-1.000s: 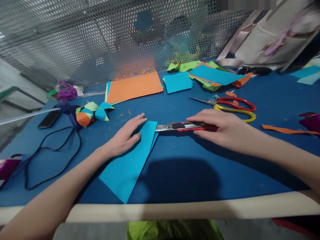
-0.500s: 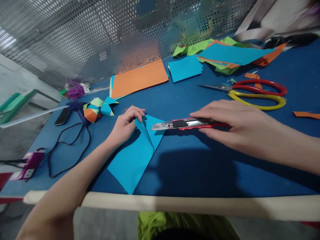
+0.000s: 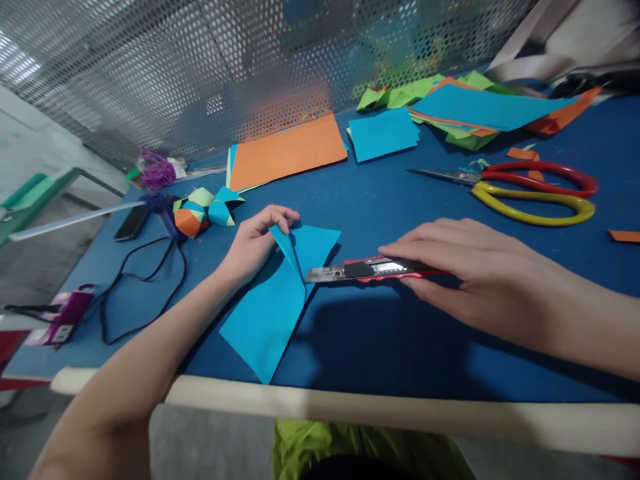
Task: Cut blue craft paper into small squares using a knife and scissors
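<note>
A blue sheet of paper (image 3: 265, 320) lies at an angle on the blue table, its upper part folded or slit along a line. My left hand (image 3: 260, 240) pinches a raised flap of this paper at its upper left edge. In my right hand (image 3: 465, 273) is a red utility knife (image 3: 370, 269), gripped between thumb and fingers with the blade pointing left. The blade tip is at the lower end of the slit, by the paper's right edge. Whether it touches the paper I cannot tell.
Red-and-yellow-handled scissors (image 3: 535, 190) lie at the right. Behind are orange sheets (image 3: 290, 153), small blue sheets (image 3: 384, 135) and a mixed paper pile (image 3: 490, 107). At left are a folded-paper piece (image 3: 193, 213), a glue gun (image 3: 167, 217), its cord and a purple power strip (image 3: 70, 313).
The knife has moved down and toward the slit's lower end, and the paper's upper right part has parted more from the rest. My left hand keeps hold of the flap.
</note>
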`<state>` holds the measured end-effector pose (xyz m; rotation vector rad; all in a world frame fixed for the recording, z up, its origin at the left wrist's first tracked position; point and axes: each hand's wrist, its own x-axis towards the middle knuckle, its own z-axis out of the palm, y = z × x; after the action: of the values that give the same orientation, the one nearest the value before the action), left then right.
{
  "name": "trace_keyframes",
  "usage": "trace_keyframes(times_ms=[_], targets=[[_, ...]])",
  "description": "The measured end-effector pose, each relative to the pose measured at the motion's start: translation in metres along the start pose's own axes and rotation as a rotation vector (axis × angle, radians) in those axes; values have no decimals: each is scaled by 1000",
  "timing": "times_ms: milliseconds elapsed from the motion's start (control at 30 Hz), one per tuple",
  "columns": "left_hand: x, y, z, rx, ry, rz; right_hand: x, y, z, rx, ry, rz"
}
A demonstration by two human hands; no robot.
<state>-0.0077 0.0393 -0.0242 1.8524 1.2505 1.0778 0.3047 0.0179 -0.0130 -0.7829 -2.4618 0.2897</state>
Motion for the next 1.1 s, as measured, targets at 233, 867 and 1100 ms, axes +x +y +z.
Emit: trace_keyframes(times_ms=[233,867,1100], targets=[[0,4,2,172,-32,9,-6,-3,11,50,-50,28],[-92,39,-10,699,-733,156,-18,-9,17,195,-167,217],[-97,28,-4,780,-691,234,-13,-16,15,204,-149,225]])
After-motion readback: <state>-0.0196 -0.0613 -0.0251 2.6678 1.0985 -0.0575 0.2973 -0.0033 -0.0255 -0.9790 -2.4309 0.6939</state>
